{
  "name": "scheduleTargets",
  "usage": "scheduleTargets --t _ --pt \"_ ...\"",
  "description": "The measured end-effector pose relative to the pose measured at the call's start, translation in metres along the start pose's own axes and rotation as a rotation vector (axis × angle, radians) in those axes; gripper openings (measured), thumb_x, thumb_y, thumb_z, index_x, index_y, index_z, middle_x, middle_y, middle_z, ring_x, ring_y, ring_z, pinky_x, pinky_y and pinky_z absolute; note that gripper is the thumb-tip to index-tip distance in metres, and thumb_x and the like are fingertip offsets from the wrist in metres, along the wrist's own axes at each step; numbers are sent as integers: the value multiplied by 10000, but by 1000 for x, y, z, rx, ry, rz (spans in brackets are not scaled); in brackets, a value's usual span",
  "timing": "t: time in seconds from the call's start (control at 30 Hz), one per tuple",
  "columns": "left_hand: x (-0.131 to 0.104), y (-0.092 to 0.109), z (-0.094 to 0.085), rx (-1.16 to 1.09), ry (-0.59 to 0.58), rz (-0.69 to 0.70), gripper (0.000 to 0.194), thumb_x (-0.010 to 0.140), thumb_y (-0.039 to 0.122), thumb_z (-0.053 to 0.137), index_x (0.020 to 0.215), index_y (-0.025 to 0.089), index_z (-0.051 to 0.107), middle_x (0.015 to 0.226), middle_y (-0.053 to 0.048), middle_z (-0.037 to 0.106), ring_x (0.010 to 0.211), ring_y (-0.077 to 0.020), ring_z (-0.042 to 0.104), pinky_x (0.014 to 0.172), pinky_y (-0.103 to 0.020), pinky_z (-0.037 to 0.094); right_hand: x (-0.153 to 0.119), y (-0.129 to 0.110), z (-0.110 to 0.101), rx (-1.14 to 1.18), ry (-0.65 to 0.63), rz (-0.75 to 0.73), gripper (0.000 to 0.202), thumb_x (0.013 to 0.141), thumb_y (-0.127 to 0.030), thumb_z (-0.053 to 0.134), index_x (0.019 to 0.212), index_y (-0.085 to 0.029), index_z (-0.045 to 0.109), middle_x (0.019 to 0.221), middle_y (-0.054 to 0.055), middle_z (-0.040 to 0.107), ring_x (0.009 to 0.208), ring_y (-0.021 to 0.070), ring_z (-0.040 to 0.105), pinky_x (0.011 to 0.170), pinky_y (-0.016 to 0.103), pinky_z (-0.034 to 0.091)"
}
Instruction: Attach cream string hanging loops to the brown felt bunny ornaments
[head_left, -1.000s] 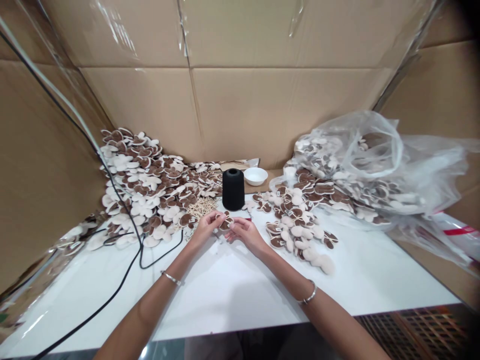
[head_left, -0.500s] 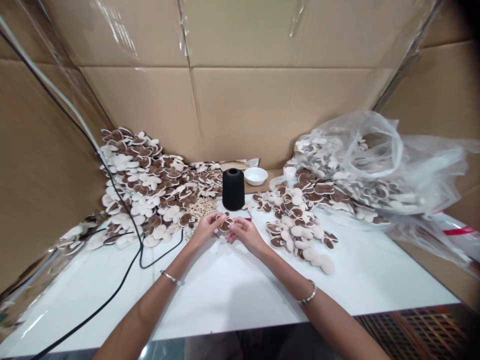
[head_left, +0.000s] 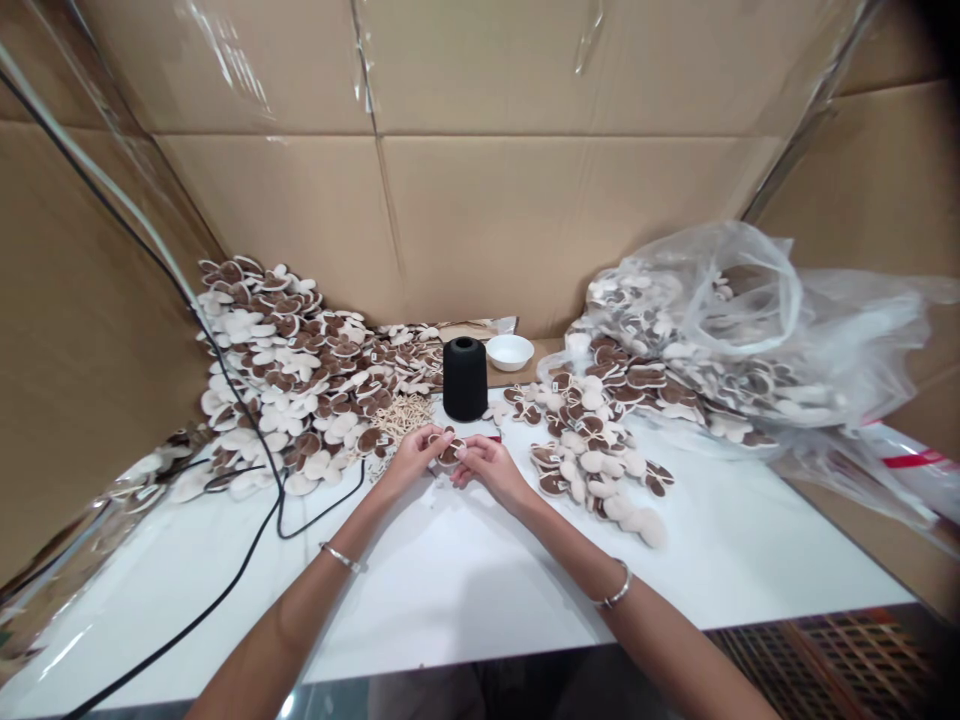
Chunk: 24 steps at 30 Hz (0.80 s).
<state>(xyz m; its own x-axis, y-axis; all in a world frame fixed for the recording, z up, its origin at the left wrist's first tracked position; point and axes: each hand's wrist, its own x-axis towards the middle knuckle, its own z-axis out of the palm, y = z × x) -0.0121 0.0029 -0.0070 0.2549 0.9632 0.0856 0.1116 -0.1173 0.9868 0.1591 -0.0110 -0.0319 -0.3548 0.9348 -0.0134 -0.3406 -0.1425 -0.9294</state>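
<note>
Between my two hands is a small brown plush piece (head_left: pixel 449 452) with pale edging, held just above the table. My left hand (head_left: pixel 415 458) pinches its left side with thumb and fingers. The fingers of my right hand (head_left: pixel 487 468) are closed at its right side; whether they also hold a thread or needle is too small to tell. Just behind the hands stands a black thread cone (head_left: pixel 465 380). Left of my left hand lies a heap of short cream cord pieces (head_left: pixel 405 413). A small red item (head_left: pixel 493 438) shows partly behind my right hand.
A large pile of brown and cream plush pieces (head_left: pixel 292 370) fills the left back. More plush pieces (head_left: pixel 592 440) lie at right, beside a clear plastic bag (head_left: pixel 750 300). A white bowl (head_left: pixel 511 352) stands behind the cone. A black cable (head_left: pixel 247 560) crosses the left of the white table (head_left: pixel 420 610).
The plush piece appears slightly tilted between my fingers compared with before. Both hands stay in nearly the same place, and the whole view has shifted very slightly.
</note>
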Motion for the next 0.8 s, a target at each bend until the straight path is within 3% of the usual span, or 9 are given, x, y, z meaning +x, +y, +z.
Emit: scheduleTargets --t 0.23,0.47,0.63,0.8 --pt "1 0 0 -27 42 -5 361 784 503 659 764 147 600 650 9 557 608 -114 500 602 -242 391 -3 -7 1 73 -42 67 334 768 -434 695 906 -154 577 675 42 692 610 184 687 567 270 509" --pt "1 -4 -1 7 50 4 359 775 504 671 772 151 602 656 0 564 603 -121 507 579 -242 389 0 0 0 8 -31 53 382 711 -440 749 907 -167 567 778 63 730 583 157 669 540 259 504" --pt "4 -5 -6 -13 58 -6 440 835 576 555 780 145 629 644 -8 545 590 -125 481 552 -247 368 4 5 -4 3 19 40 386 705 -459 746 870 -172 547 768 77 738 571 159 665 520 255 493" --pt "4 1 -13 109 115 -13 403 766 558 645 768 155 633 619 12 556 585 -126 496 564 -240 383 5 10 -7 16 -5 35 363 731 -430 718 912 -167 545 811 92 735 613 164 668 547 267 503"
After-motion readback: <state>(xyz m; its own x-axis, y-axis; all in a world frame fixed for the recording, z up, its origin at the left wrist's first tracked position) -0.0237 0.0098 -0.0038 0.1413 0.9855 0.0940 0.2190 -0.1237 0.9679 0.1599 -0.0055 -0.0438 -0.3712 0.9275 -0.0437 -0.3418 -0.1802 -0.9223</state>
